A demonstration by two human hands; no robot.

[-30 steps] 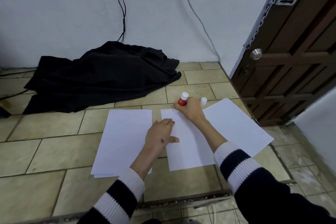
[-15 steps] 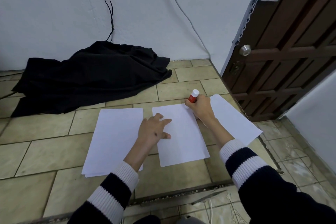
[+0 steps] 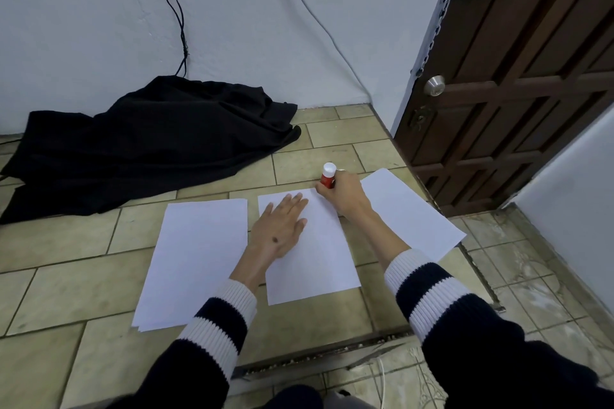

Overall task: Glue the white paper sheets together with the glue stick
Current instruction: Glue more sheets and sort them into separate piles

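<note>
So we've got 3 lots of white paper on the tiled floor (image 3: 83,282) here. Left of center sits a small stack (image 3: 196,259); we can see a couple of edges peeking out at its lower left corner. The middle sheet (image 3: 319,262) lies just beside it with a thin gap of tile between them, and a right sheet (image 3: 412,212) lies angled, toward the door (image 3: 518,83) on the right of the frame.

Our left hand (image 3: 280,226) is pressed flat on the upper part of the middle sheet, fingers (image 3: 295,202) stretched out and slightly spread, holding nothing. Our right hand (image 3: 344,191) is at the top right corner of that same sheet, fingers wrapped tight around the glue stick (image 3: 328,175). The stick is red with a white end pointing up and away from us; its lower end is hidden by the hand, so we can't tell if it's touching the paper.

Upper left of the frame there's a heap of black cloth (image 3: 146,143) against the wall, with cables (image 3: 176,10) hanging down to it.
</note>
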